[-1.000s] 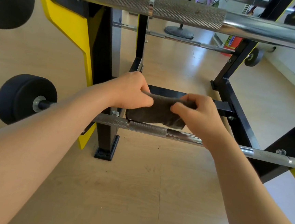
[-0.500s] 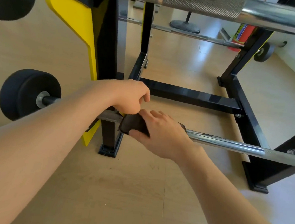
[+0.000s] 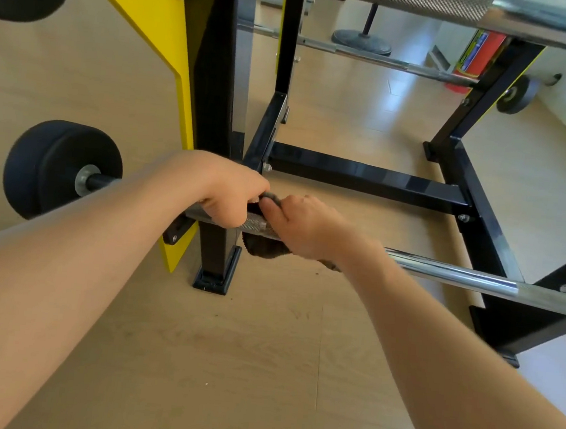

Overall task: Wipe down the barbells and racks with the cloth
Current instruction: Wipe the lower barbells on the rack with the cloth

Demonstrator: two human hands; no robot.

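Observation:
A chrome barbell (image 3: 457,275) lies low across a black and yellow rack (image 3: 215,112), with a black weight plate (image 3: 53,167) on its left end. A dark grey cloth (image 3: 266,249) is wrapped around the bar just right of the rack post; most of it hangs below the bar. My right hand (image 3: 307,228) grips the cloth over the bar. My left hand (image 3: 225,188) is closed on the bar's knurled part and pinches the cloth's upper edge, touching my right hand.
A second barbell (image 3: 430,1) runs across the top of the view, and a third (image 3: 374,56) rests on the far side of the rack. The rack's black cross beam (image 3: 363,178) and feet sit on the wooden floor. A red cylinder (image 3: 473,60) stands far right.
The cloth was held spread between both hands above the bar; now it is wrapped round the bar. My right hand has moved left to meet my left hand.

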